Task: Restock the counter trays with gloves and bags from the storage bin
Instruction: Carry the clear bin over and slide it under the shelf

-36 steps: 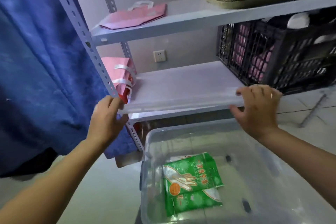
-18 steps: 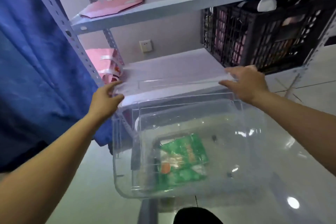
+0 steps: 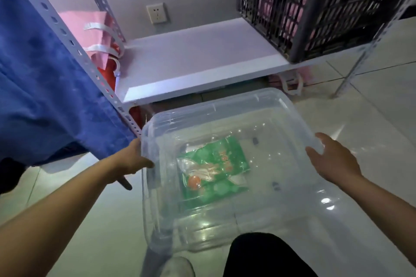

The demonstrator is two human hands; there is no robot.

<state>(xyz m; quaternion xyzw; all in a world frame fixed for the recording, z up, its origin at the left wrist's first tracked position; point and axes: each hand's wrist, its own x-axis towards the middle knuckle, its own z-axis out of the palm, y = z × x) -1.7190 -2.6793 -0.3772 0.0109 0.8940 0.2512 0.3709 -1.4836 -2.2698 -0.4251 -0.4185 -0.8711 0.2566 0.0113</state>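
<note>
A clear plastic storage bin (image 3: pixel 227 119) fills the lower middle of the view, above the pale tiled floor (image 3: pixel 371 101); whether it rests on the floor cannot be told. Inside it, near the centre, lies a green glove packet (image 3: pixel 213 171), flat on the bottom. The left hand (image 3: pixel 132 162) is at the bin's 9 o'clock side, grasping the rim with its thumb hooked over the edge. The right hand (image 3: pixel 333 162) is at 3 o'clock, fingers relaxed and spread, palm against the right rim without curling round it. At 12 o'clock beyond the bin stands a white metal shelf (image 3: pixel 198 60), with a black lattice crate (image 3: pixel 315 7) at 1 o'clock on it and pink paper bags (image 3: pixel 94 36) at 10 o'clock. A blue curtain (image 3: pixel 40 74) hangs at 9 o'clock.
</note>
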